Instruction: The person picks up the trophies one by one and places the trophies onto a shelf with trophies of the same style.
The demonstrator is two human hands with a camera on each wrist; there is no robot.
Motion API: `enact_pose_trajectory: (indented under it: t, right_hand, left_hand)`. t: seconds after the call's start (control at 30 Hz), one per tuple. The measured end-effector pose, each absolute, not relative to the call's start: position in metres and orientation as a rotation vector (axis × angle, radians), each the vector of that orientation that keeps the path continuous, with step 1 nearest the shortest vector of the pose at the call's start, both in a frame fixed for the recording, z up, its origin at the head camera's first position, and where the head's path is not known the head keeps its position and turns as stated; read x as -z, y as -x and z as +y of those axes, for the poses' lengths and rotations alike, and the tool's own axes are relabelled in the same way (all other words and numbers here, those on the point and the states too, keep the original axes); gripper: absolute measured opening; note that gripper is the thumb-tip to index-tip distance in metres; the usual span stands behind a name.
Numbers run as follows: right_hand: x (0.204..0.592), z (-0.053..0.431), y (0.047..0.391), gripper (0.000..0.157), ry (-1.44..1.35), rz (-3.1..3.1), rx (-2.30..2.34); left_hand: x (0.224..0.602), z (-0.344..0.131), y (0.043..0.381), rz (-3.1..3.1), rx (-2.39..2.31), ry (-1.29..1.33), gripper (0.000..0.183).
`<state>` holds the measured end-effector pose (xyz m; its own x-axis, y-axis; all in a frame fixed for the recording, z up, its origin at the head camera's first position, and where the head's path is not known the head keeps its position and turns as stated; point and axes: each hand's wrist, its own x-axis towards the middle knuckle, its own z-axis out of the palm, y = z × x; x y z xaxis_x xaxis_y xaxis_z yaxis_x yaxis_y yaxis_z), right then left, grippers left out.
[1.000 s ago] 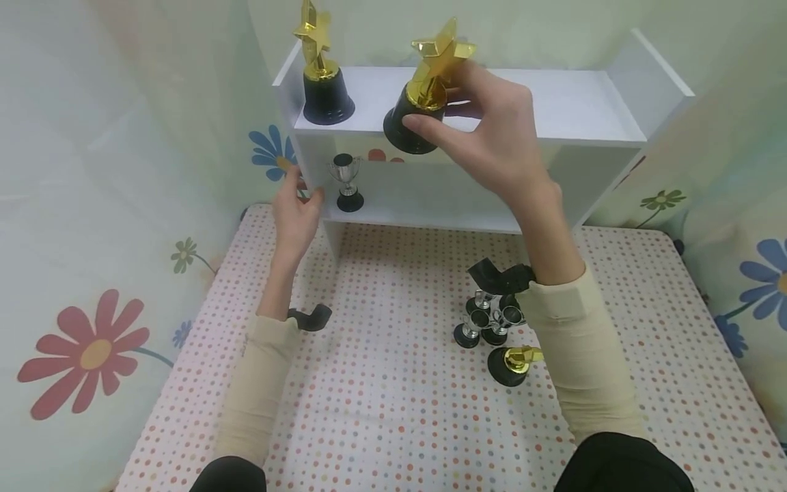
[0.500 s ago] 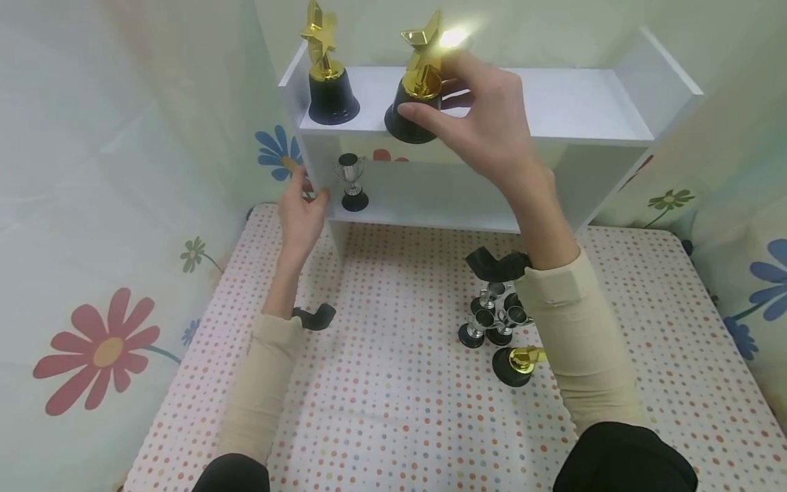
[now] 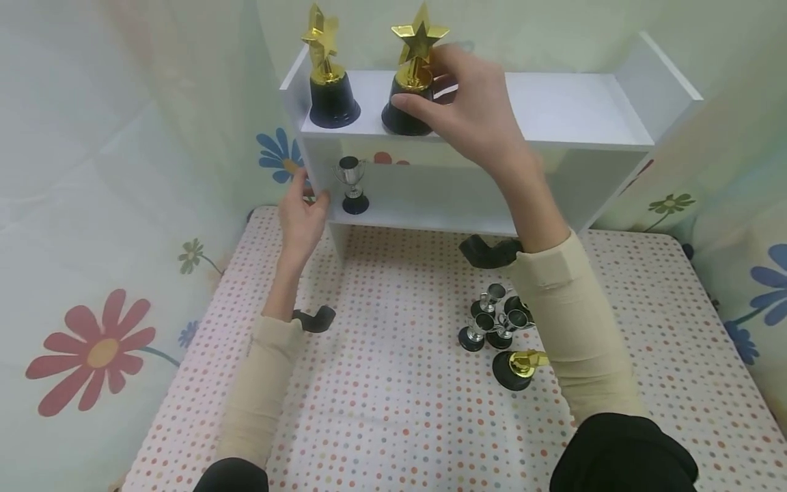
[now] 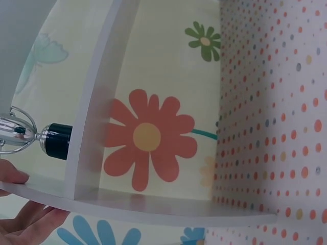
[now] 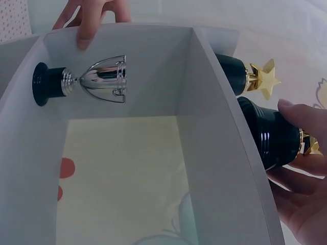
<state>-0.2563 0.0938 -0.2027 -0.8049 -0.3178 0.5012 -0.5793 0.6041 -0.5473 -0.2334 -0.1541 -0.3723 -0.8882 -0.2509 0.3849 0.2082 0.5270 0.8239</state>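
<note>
My right hand point(image 3: 476, 113) grips a gold star trophy point(image 3: 413, 78) by its black base, upright at the front of the white shelf unit's point(image 3: 572, 109) top board. In the right wrist view, the base of this star trophy point(image 5: 273, 133) appears to meet the board. Another gold star trophy point(image 3: 332, 99) stands to its left. My left hand point(image 3: 301, 219) pinches the unit's left side panel, thumb inside and fingers outside, as the left wrist view shows. Beside that thumb, a small silver cup trophy point(image 3: 350, 181) stands on the lower board.
Several small silver cup trophies point(image 3: 476, 331) cluster on the dotted tablecloth point(image 3: 381, 383) at right, partly behind my right sleeve. A gold star trophy point(image 3: 512, 372) stands in front of them. Flowered backdrop sheets point(image 3: 123, 205) surround the table.
The star trophy in my right hand has moved slightly left, come down to the top board and turned from tilted to upright. My left hand keeps its hold on the panel.
</note>
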Motion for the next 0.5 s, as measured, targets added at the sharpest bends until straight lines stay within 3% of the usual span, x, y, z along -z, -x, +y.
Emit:
enact_pose_trajectory:
  t: [0.5]
  right_hand:
    - [0.2020, 0.0930, 0.2635, 0.054, -0.635, -2.564, -1.006]
  left_hand:
    - [0.3748, -0.1477, 0.2330, -2.308, 1.321, -0.055, 0.045]
